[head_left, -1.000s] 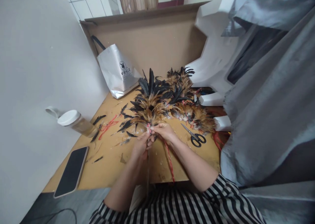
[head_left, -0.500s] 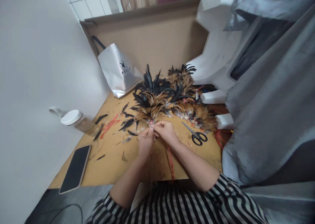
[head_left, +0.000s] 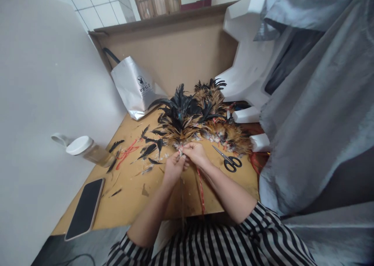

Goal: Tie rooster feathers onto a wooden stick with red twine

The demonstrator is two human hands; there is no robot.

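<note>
My left hand [head_left: 173,168] and my right hand [head_left: 195,154] meet at the base of a bundle of black and tan feathers [head_left: 178,120] that fans away from me over the brown board [head_left: 134,196]. Both hands are closed, pinching the bundle's stem where a red string [head_left: 200,188] is wound; the string trails back toward my body. More tied feather bundles [head_left: 224,131] lie to the right of it. Black-handled scissors [head_left: 229,161] rest just right of my right hand.
A phone [head_left: 84,208] lies screen-up at the board's near left. A white-lidded jar [head_left: 84,149] lies on its side by the left wall. Loose black feathers and red string scraps [head_left: 125,154] are scattered nearby. A silver shopping bag [head_left: 136,88] leans at the back. Grey cloth [head_left: 315,114] hangs on the right.
The feather bundle has turned a little in my hands and its black tips now lean left. My hands stay pinched together at its base.
</note>
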